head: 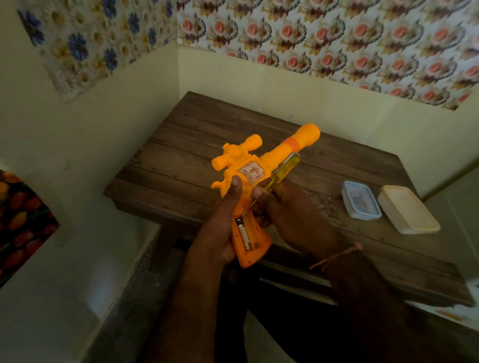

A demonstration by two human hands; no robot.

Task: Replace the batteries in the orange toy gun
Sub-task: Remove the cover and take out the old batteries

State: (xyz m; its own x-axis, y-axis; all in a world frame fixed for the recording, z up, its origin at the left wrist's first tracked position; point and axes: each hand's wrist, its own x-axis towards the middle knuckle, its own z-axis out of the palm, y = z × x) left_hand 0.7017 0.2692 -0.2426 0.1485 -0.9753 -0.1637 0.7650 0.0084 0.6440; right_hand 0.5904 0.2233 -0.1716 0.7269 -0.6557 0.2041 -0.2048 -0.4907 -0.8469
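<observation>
Left hand (221,223) grips the orange plastic toy gun (256,186) above the table's near edge while right hand (294,214), closed on a yellow-handled screwdriver (283,174), levers at the exposed battery (244,234); a slipping tip could gouge its contacts.

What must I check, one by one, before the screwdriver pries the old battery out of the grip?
1. Compartment open, cover off: ok; a battery shows in the toy gun grip.
2. Gun held firmly: ok; the left hand wraps the grip, thumb on the body.
3. Screwdriver in hand: ok; the right hand holds it below the yellow handle.
4. Tip at the battery's upper end: ok, though contact cannot be told.
5. Fingers away from the tip: cannot tell; they are close around it.
6. New batteries ready: cannot tell; the blue-rimmed box contents are unclear and the cream box is closed.
</observation>
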